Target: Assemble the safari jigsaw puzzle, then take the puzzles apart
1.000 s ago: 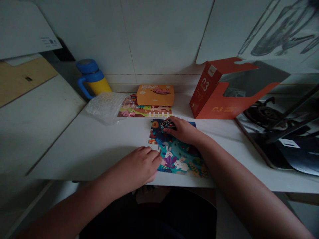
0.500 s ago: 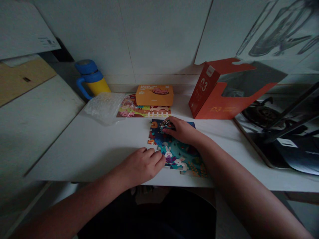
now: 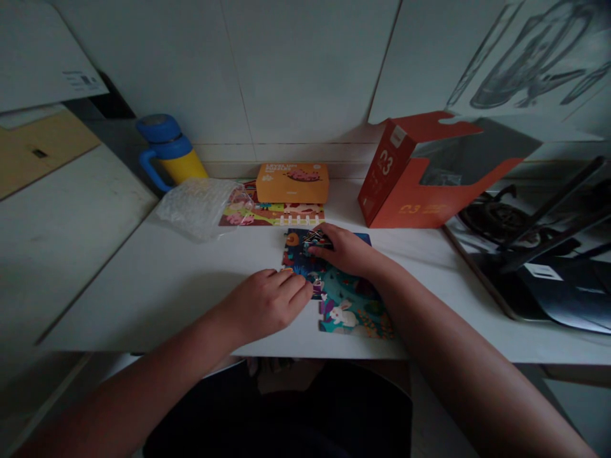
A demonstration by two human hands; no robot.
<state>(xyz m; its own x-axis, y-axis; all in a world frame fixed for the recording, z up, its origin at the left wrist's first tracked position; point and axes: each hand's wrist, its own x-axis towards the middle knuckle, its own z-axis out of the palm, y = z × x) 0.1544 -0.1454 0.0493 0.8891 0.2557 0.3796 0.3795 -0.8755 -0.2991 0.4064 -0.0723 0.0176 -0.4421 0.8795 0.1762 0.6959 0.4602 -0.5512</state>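
A colourful jigsaw puzzle (image 3: 353, 305) with white rabbits lies on the white table (image 3: 181, 286), near the front edge. My left hand (image 3: 265, 304) rests at the puzzle's left side with its fingers curled. Its fingertips pinch a small puzzle piece (image 3: 317, 288) at the puzzle's edge. The puzzle's lower left corner shows a gap where the bare table is visible. My right hand (image 3: 346, 251) lies palm down on the dark upper part of the puzzle, fingers extended and fingertips pressing near its top left.
Behind the puzzle lie a second picture puzzle (image 3: 272, 214) and a small orange box (image 3: 292, 182). A crumpled clear plastic bag (image 3: 195, 203) and a blue and yellow bottle (image 3: 172, 152) stand at the back left. An open red carton (image 3: 420, 172) sits back right, beside a gas stove (image 3: 525, 242).
My left hand has moved up and to the right along the puzzle's left edge, and the lower left corner of the puzzle has come away. My right hand has stayed in place.
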